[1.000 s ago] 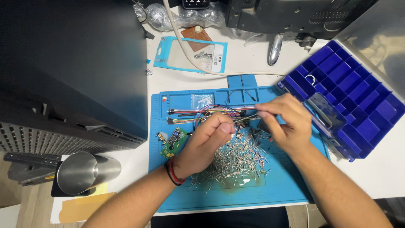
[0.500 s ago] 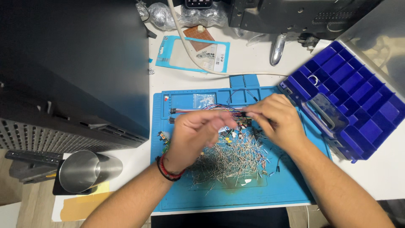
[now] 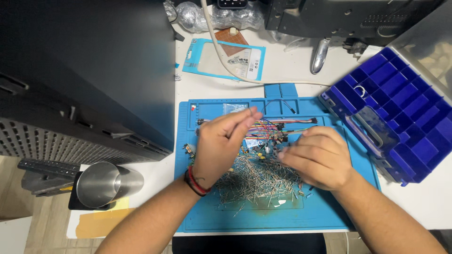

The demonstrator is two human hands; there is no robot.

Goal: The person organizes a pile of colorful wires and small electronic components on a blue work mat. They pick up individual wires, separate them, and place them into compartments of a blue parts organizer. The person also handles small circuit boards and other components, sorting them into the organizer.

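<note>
Working over the pile of loose wire leads (image 3: 256,181) at the middle of the blue mat (image 3: 329,216); left hand (image 3: 219,146) hovering released, fingers together; right hand (image 3: 318,157) curled knuckles-up, grasp impossible to tell. Picking singly, keeping clear of the jumper wires (image 3: 263,128) just beyond

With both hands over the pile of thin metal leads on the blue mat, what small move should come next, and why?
Probably lower the left hand, fingers pinched together above the blue silicone work mat, to pick one piece from the grey pile of thin wire leads. The right hand already rests on the pile's edge beside the bundle of coloured jumper wires, steadying it.
</note>
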